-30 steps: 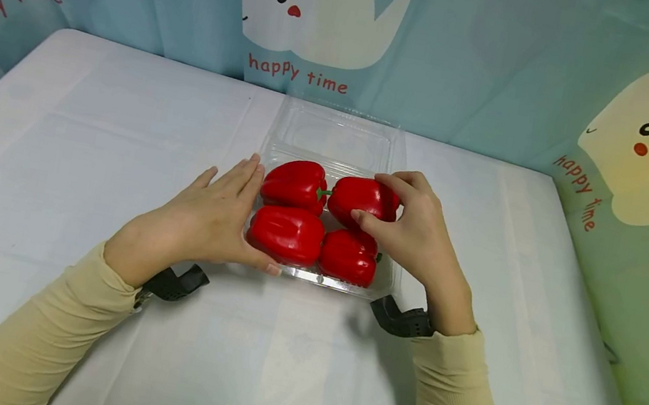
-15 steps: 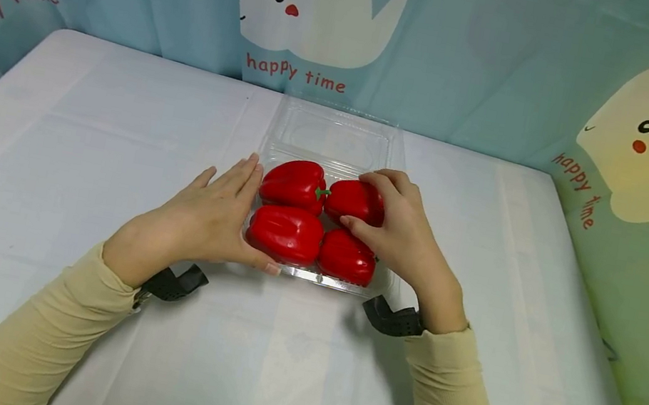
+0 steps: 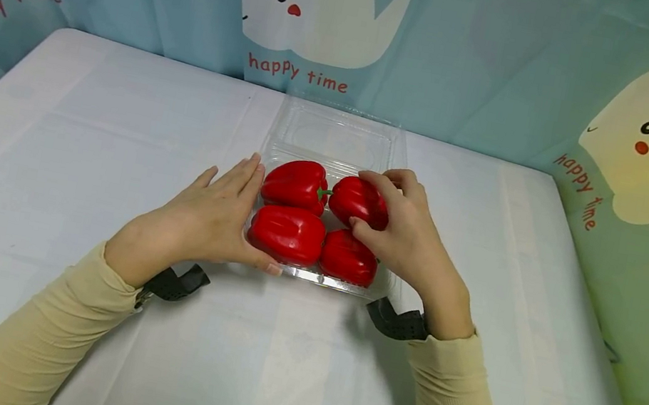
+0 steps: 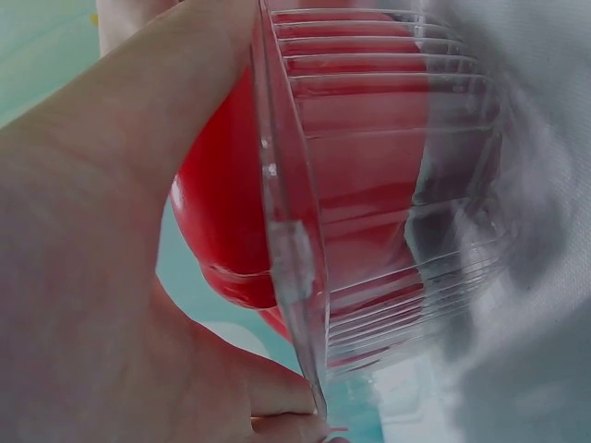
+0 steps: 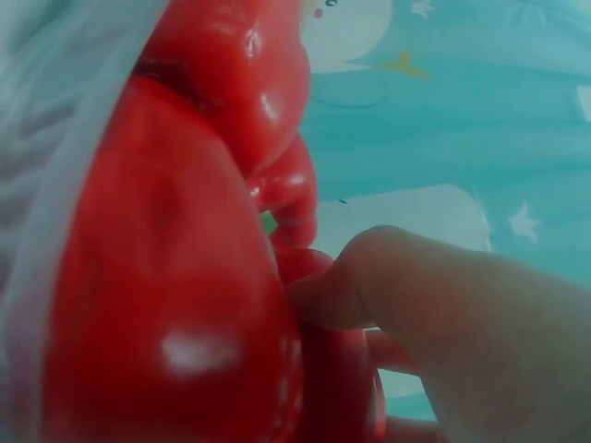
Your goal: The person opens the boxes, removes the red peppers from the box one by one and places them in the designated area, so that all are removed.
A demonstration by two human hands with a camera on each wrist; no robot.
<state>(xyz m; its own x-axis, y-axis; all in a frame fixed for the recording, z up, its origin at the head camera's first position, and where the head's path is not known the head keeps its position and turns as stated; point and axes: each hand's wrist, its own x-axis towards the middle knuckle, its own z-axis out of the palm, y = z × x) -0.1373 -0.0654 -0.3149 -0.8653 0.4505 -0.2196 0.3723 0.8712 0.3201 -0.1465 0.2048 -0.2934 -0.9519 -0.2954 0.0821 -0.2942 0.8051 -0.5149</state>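
Note:
A clear plastic box (image 3: 301, 274) holds red bell peppers in two rows in the head view. My left hand (image 3: 192, 212) lies along the box's left side with straight fingers, its thumb at the front edge. In the left wrist view, that hand (image 4: 88, 212) touches the rim of the ribbed box wall (image 4: 369, 185). With thumb and fingers, my right hand (image 3: 405, 227) grips the back right bell pepper (image 3: 356, 199). Beside it sit the back left pepper (image 3: 295, 184), the front left pepper (image 3: 286, 234) and the front right pepper (image 3: 347, 257).
The box's transparent lid (image 3: 336, 136) lies folded back behind it. A white cloth covers the table (image 3: 282, 369). Blue and green curtains (image 3: 486, 64) printed with cartoon whales stand along the back and right side.
My right hand has shifted slightly left, and the back right pepper in its grip sits a little closer to the back left one. The left hand stays in place.

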